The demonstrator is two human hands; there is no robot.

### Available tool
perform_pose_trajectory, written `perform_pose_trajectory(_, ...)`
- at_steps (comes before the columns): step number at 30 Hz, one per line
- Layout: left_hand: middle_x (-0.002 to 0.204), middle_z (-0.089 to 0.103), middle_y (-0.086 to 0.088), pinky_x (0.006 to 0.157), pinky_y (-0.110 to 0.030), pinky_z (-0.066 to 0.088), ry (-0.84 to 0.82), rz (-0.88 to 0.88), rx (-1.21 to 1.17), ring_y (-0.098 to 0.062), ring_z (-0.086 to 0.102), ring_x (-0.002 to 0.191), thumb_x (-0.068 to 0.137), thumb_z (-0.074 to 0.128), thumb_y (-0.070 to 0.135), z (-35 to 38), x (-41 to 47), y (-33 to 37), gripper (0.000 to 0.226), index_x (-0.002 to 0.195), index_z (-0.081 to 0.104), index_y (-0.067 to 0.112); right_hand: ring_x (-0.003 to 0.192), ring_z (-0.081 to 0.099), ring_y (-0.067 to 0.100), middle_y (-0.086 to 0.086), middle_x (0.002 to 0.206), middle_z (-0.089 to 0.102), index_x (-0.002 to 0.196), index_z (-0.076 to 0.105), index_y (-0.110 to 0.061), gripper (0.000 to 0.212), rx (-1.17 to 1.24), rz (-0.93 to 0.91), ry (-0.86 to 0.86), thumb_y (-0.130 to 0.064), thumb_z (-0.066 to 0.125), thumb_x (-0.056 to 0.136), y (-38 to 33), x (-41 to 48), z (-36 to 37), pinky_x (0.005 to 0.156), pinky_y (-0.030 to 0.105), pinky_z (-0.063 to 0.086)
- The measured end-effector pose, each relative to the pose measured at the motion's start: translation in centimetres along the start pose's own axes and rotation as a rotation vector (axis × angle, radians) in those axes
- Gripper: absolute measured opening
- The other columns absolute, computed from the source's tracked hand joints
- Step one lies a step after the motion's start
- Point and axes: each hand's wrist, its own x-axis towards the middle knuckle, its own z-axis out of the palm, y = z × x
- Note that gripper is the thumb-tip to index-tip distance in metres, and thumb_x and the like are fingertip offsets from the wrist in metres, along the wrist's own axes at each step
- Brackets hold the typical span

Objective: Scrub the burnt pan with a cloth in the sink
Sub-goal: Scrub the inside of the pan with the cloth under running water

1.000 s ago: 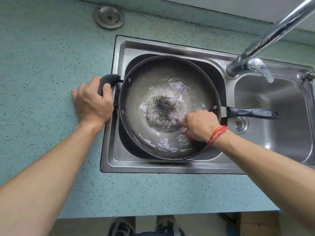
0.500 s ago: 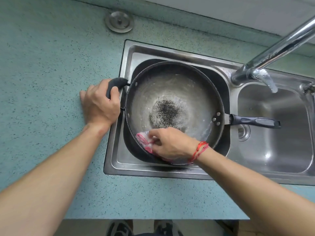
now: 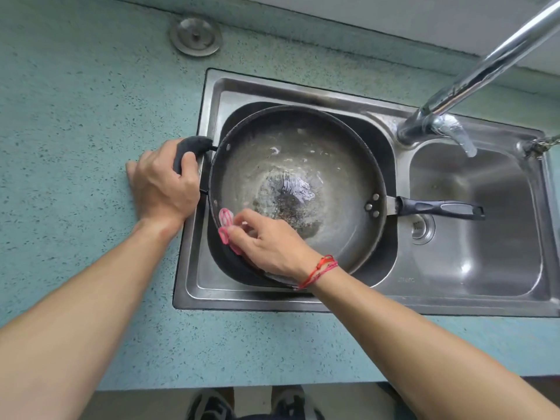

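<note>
Wide dark pan [image 3: 303, 147] in the left basin of the steel sink [image 3: 212, 286], filling it nearly wall to wall. Long handle [image 3: 439, 207] out at 3 o'clock over the right basin, short helper handle [image 3: 191, 145] at 9 o'clock. Left hand [image 3: 163, 180] wrapped tight around that helper handle, beside the sink's left edge and over the bench [image 3: 75, 116]. Right hand [image 3: 269, 244] at 7 o'clock on the pan, fingers curled and pinching a pink-and-white cloth [image 3: 225, 219] against the inner wall just below the rim. Burnt patch [image 3: 288, 210] dead centre, black specks under a shallow pool of water [image 3: 295, 184]. Faucet [image 3: 472, 83] off at 2 o'clock, spout over the right basin.

Likely heavy and rigid, more so with water aboard. Probably slick along the wet metal wall, so best gripped by the two handles, never the rim. Rough, by the look, only at the char. Cloth soft, limp, apparently soaked: bunch into a firm wad under the fingertips for pressure. Brace hard at 9 o'clock against rocking while scrubbing toward centre. Mind slosh over the near edge.
</note>
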Motion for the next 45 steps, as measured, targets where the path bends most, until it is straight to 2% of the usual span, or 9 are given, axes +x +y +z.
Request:
perform_pose_trajectory(5,0.079,0.066,-0.015,0.080,-0.037,0.030,0.002,-0.006,-0.002,-0.022,0.039,0.072,0.094,0.046,0.024,-0.1,-0.1,0.2,0.025,0.099,0.067,0.011,0.068,0.061,0.011,-0.009,0.075,0.068,0.091,0.063,-0.027,0.044,-0.242,0.059,-0.150,-0.066,0.042,0.093,2.5,-3.2,-2.0,0.072,0.027,0.049)
perform_pose_trajectory(8,0.077,0.064,-0.015,0.080,-0.039,0.031,0.003,-0.011,-0.003,-0.022,0.040,0.071,0.094,0.045,0.024,-0.1,-0.1,0.3,0.025,0.098,0.067,0.010,0.076,0.064,0.020,-0.004,0.082,0.068,0.090,0.063,-0.026,0.045,-0.516,0.132,-0.225,-0.067,0.043,0.090,4.3,-4.7,-4.3,0.074,0.032,0.055)
perform_pose_trajectory(10,0.076,0.064,-0.015,0.081,-0.039,0.032,0.000,-0.017,-0.001,-0.022,0.040,0.071,0.094,0.045,0.025,-0.1,0.0,0.2,0.026,0.097,0.066,0.011,0.081,0.067,0.023,-0.002,0.085,0.069,0.090,0.067,-0.026,0.033,-0.638,0.201,-0.227,-0.054,0.051,0.091,5.2,-5.1,-5.9,0.075,0.032,0.055)
perform_pose_trajectory(20,0.080,0.067,-0.015,0.077,-0.036,0.027,0.008,0.002,-0.004,-0.019,0.038,0.073,0.094,0.048,0.022,-0.2,0.0,0.3,0.023,0.098,0.068,0.012,0.098,0.066,0.035,0.018,0.109,0.064,0.107,0.065,-0.005,0.021,-1.000,0.199,0.140,-0.015,0.057,0.090,8.6,-0.9,-9.6,0.077,0.037,0.051)
perform_pose_trajectory(24,0.079,0.067,-0.011,0.078,-0.036,0.028,0.006,0.004,-0.009,-0.020,0.041,0.072,0.093,0.047,0.023,-0.1,0.0,0.1,0.023,0.098,0.068,0.014,0.092,0.063,0.041,0.024,0.116,0.052,0.109,0.062,0.000,0.022,-0.902,0.214,0.333,-0.002,0.052,0.090,9.9,1.9,-9.3,0.072,0.040,0.050)
perform_pose_trajectory(30,0.079,0.067,-0.011,0.076,-0.034,0.026,0.009,0.008,-0.002,-0.021,0.041,0.072,0.093,0.048,0.022,0.0,0.0,-0.1,0.022,0.097,0.068,0.014,0.095,0.054,0.040,0.020,0.125,0.043,0.121,0.051,-0.011,0.028,-0.562,0.195,0.465,-0.017,0.051,0.093,8.7,6.4,-7.6,0.078,0.043,0.047)
perform_pose_trajectory(34,0.080,0.067,-0.010,0.077,-0.034,0.026,0.010,0.012,0.003,-0.020,0.041,0.073,0.093,0.047,0.023,0.1,0.0,-0.2,0.022,0.096,0.067,0.015,0.107,0.047,0.043,0.020,0.141,0.035,0.137,0.039,-0.020,0.045,-0.465,0.211,0.447,-0.020,0.050,0.094,6.9,7.5,-6.3,0.085,0.046,0.044)
perform_pose_trajectory(38,0.083,0.068,-0.011,0.077,-0.034,0.025,0.006,0.011,0.006,-0.021,0.041,0.074,0.093,0.047,0.024,0.2,0.0,-0.2,0.022,0.096,0.066,0.015,0.107,0.043,0.040,0.017,0.136,0.040,0.144,0.032,-0.026,0.052,-0.449,0.165,0.410,-0.031,0.048,0.094,5.8,8.0,-4.8,0.087,0.047,0.041)
perform_pose_trajectory(45,0.077,0.063,-0.008,0.081,-0.038,0.031,-0.005,-0.003,-0.009,-0.026,0.048,0.076,0.093,0.043,0.028,0.0,-0.2,0.1,0.026,0.094,0.065,0.014,0.111,0.041,0.038,0.012,0.136,0.044,0.139,0.039,-0.033,0.048,-0.470,0.033,0.252,-0.033,0.042,0.091,3.9,6.3,-1.0,0.091,0.054,0.045)
